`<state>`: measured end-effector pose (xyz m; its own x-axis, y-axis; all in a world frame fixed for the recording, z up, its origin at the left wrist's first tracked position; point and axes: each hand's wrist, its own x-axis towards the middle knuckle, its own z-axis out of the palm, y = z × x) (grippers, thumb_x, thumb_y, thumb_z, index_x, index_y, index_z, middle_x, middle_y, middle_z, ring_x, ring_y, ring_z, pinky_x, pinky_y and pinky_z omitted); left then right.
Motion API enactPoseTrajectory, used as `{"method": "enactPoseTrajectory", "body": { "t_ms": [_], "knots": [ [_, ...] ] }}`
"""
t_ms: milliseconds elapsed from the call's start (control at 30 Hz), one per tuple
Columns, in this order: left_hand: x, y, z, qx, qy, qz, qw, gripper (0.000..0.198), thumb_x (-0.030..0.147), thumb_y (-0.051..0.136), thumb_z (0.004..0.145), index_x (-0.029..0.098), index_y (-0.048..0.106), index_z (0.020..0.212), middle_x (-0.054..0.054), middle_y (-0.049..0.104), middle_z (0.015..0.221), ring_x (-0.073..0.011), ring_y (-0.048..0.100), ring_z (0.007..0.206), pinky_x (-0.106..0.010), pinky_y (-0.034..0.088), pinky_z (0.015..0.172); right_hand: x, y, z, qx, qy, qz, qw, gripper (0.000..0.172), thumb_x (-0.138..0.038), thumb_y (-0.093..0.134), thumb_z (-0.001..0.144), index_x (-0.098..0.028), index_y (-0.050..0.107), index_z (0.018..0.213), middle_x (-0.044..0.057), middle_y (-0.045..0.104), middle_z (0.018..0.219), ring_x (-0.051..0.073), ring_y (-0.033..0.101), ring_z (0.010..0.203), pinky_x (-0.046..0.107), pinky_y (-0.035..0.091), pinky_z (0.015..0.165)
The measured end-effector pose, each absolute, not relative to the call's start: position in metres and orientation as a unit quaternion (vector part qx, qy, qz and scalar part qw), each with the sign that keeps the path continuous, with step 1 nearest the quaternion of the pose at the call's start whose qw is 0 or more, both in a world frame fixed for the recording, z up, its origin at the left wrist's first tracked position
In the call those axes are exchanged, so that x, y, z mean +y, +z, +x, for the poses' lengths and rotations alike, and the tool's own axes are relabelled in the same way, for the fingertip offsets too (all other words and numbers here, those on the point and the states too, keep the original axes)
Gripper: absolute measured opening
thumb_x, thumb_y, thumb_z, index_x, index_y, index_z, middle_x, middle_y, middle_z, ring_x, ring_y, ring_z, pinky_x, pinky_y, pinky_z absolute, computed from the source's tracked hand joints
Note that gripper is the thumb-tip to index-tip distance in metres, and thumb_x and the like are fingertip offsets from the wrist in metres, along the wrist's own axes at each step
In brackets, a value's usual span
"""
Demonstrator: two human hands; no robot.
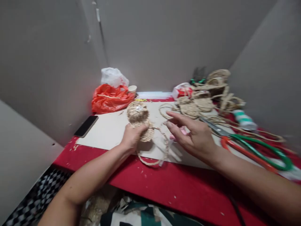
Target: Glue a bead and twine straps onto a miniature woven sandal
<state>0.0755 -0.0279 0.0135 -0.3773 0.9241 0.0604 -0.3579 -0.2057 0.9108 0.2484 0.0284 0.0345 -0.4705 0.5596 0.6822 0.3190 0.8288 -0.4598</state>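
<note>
My left hand (133,138) is closed around a coiled straw-rope piece (137,113), with the thumb pressed on its lower part. That piece has a round upper coil with something shiny and clear at its middle, and a smaller coil below. From it a loose rope end (152,164) loops down over the board's front edge. To the right, my right hand (194,135) hovers over the board, thumb and forefinger apart, with nothing visible between them. Behind its fingers lies a small pink thing (180,133), partly hidden. Large scissors (249,147) with red and green handles lie beside the right wrist.
A white board (105,128) lies on the red tabletop (150,182). At the left are a phone (86,126), an orange plastic bag (111,99) and a paper cup (132,89). More rope coils (188,106), a rope bundle (222,91) and a green-striped roll (244,120) stand right. Grey walls enclose the table.
</note>
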Motion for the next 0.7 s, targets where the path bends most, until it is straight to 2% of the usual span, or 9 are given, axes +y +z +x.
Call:
{"method": "enactPoseTrajectory", "body": {
  "t_ms": [100, 233, 400, 567, 700],
  "knots": [
    [-0.027, 0.016, 0.073, 0.434, 0.693, 0.331, 0.470, 0.033, 0.021, 0.078, 0.064, 0.011, 0.070, 0.094, -0.007, 0.074, 0.089, -0.0170, 0.066, 0.077, -0.033, 0.050, 0.081, 0.031, 0.041, 0.246, -0.795, 0.299, -0.312, 0.427, 0.034, -0.037, 0.049, 0.091, -0.013, 0.067, 0.105, 0.009, 0.073, 0.083, 0.018, 0.066, 0.070, 0.030, 0.051, 0.063],
    [-0.030, 0.021, 0.073, 0.458, 0.662, 0.344, 0.484, 0.031, 0.022, 0.079, 0.064, 0.011, 0.071, 0.092, -0.005, 0.073, 0.081, -0.0156, 0.065, 0.070, -0.029, 0.051, 0.072, 0.033, 0.043, 0.240, -0.768, 0.459, -0.303, 0.328, 0.037, -0.043, 0.048, 0.090, -0.013, 0.066, 0.077, 0.006, 0.069, 0.073, 0.014, 0.061, 0.063, 0.026, 0.046, 0.058],
    [-0.035, 0.025, 0.075, 0.500, 0.632, 0.393, 0.444, 0.028, 0.025, 0.078, 0.064, 0.011, 0.071, 0.088, -0.004, 0.072, 0.081, -0.0168, 0.064, 0.071, -0.029, 0.052, 0.071, 0.029, 0.044, 0.236, -0.761, 0.517, -0.298, 0.254, 0.032, -0.039, 0.055, 0.084, -0.014, 0.060, 0.064, 0.000, 0.060, 0.058, 0.010, 0.050, 0.055, 0.023, 0.039, 0.055],
    [-0.037, 0.027, 0.077, 0.544, 0.601, 0.425, 0.402, 0.024, 0.027, 0.076, 0.064, 0.012, 0.072, 0.081, -0.003, 0.071, 0.077, -0.0158, 0.062, 0.067, -0.027, 0.051, 0.067, 0.027, 0.045, 0.235, -0.734, 0.553, -0.311, 0.242, 0.017, -0.022, 0.054, 0.078, -0.016, 0.058, 0.063, -0.003, 0.058, 0.055, 0.008, 0.050, 0.050, 0.021, 0.038, 0.052],
    [-0.039, 0.027, 0.081, 0.572, 0.586, 0.442, 0.365, 0.020, 0.026, 0.074, 0.063, 0.012, 0.072, 0.077, -0.003, 0.070, 0.073, -0.0159, 0.062, 0.065, -0.026, 0.050, 0.064, 0.026, 0.046, 0.235, -0.726, 0.564, -0.322, 0.227, 0.018, -0.017, 0.050, 0.075, -0.017, 0.053, 0.057, -0.004, 0.056, 0.050, 0.008, 0.049, 0.047, 0.020, 0.037, 0.050]
  ]
}}
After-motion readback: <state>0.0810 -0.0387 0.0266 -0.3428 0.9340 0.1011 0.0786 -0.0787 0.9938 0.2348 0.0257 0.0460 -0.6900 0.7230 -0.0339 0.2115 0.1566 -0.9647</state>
